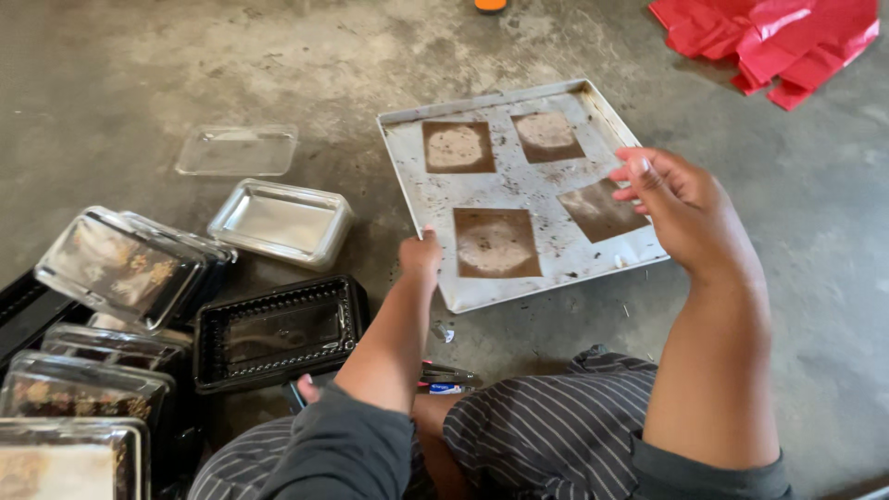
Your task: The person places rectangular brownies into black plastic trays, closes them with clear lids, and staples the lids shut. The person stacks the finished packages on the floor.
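A square metal tray [519,190] lies on the concrete floor in front of me, dusted with crumbs. Several brown paper squares [495,243] are stuck to it, with pale round marks on them. My left hand [420,254] grips the tray's near left edge, thumb on top. Over the tray's right side, my right hand [681,208] hovers by one brown square [597,211]. Its fingers are loosely curled and apart, and I see nothing in them.
Left of the tray sit an empty black container base [278,331], a clear tub [282,222] and a clear lid [236,151]. Lidded boxes of baked goods [120,267] are stacked at far left. A red plastic bag [773,37] lies at top right. Pens [446,380] rest by my striped lap.
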